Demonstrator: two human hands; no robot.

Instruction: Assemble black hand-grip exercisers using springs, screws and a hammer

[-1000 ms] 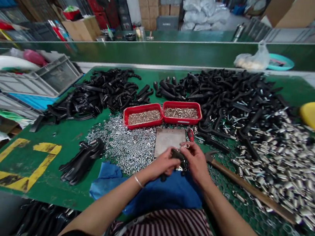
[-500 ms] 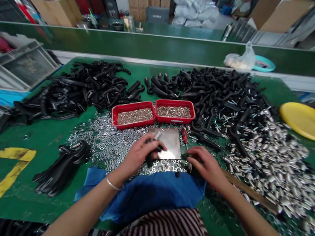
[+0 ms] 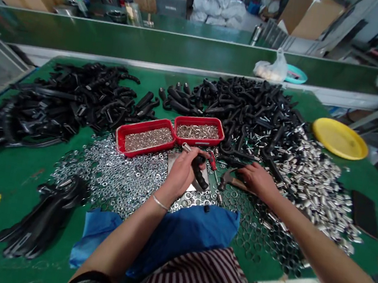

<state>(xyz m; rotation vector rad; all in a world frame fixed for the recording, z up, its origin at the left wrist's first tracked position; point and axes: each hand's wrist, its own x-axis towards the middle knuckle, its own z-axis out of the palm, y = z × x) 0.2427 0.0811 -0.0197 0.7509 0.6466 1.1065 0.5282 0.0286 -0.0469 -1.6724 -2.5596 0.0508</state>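
Observation:
My left hand is closed around a curved black plastic handle, which it holds over a flat metal plate. A shiny ribbed metal sleeve sticks out above the fingers; how it joins the handle is hidden. To the right, my right hand grips a hammer by its wooden shaft, the head pointing left toward the plate. Between the hands lies a red-handled screwdriver. Loose metal rings lie along the plate's near edge.
Two red trays of small metal pins stand behind the plate. Black handles are heaped at the back. Metal sleeves are piled right, near a yellow plate. Washers spread left, beside a bundle of black parts.
My right hand has gone from open beside the plate to gripping the hammer, now swung nearer the plate. My left hand has turned, showing more of the black handle. The view has shifted right.

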